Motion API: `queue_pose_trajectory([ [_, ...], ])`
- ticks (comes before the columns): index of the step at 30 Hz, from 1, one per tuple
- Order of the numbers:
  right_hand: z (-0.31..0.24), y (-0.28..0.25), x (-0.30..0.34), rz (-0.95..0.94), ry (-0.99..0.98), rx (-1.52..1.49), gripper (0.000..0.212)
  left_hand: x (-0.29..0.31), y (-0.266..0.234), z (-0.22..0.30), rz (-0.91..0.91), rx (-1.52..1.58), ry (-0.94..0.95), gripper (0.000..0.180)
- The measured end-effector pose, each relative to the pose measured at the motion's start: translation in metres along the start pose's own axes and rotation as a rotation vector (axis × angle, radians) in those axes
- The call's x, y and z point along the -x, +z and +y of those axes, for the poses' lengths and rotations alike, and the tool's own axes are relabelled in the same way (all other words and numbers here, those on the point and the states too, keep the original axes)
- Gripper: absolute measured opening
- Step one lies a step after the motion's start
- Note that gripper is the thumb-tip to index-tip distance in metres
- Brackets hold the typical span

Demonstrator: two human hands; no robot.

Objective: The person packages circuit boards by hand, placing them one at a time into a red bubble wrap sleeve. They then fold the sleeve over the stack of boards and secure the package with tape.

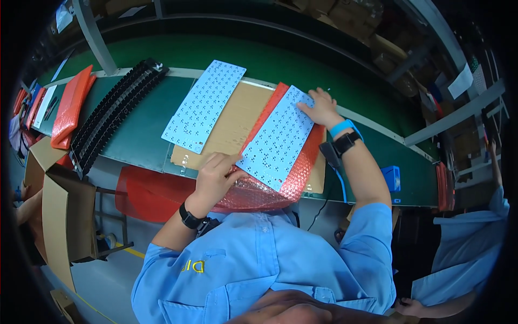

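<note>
A pale, dotted circuit board (pixel 278 137) lies slanted on red bubble wrap (pixel 302 175) in front of me. My right hand (pixel 322 109) is at the board's far right corner, its thumb over the face and its fingers past the edge. At the near left corner, my left hand (pixel 216 179) is closed, with finger and thumb pinching the bubble wrap beside the board. A second, similar circuit board (pixel 206 105) rests to the left, partly on a brown cardboard sheet (pixel 245 105) that also lies under the wrap.
A black slotted rack (pixel 116 110) and a folded red bubble-wrap piece (pixel 74 108) are on the green bench's left. An open carton (pixel 67 216) stands below them. A small blue box (pixel 390 178) sits at right. Other people's arms show at both sides.
</note>
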State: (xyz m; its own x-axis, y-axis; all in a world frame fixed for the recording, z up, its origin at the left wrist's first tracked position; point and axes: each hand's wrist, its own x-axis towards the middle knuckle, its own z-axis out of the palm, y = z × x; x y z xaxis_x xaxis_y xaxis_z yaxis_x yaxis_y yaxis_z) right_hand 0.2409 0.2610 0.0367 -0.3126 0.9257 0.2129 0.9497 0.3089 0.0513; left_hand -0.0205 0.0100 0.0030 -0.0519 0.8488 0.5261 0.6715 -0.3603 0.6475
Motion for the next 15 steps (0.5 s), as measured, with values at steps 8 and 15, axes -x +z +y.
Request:
queue_pose_trajectory([
  [8,-0.009,0.004,-0.040,-0.286,0.025,-0.530,0.064,0.004,0.007,-0.007,0.071,0.029,0.111,0.033],
  [15,-0.018,-0.004,-0.051,-0.346,0.089,-0.490,0.058,-0.004,-0.003,-0.005,0.013,0.091,0.081,0.029],
])
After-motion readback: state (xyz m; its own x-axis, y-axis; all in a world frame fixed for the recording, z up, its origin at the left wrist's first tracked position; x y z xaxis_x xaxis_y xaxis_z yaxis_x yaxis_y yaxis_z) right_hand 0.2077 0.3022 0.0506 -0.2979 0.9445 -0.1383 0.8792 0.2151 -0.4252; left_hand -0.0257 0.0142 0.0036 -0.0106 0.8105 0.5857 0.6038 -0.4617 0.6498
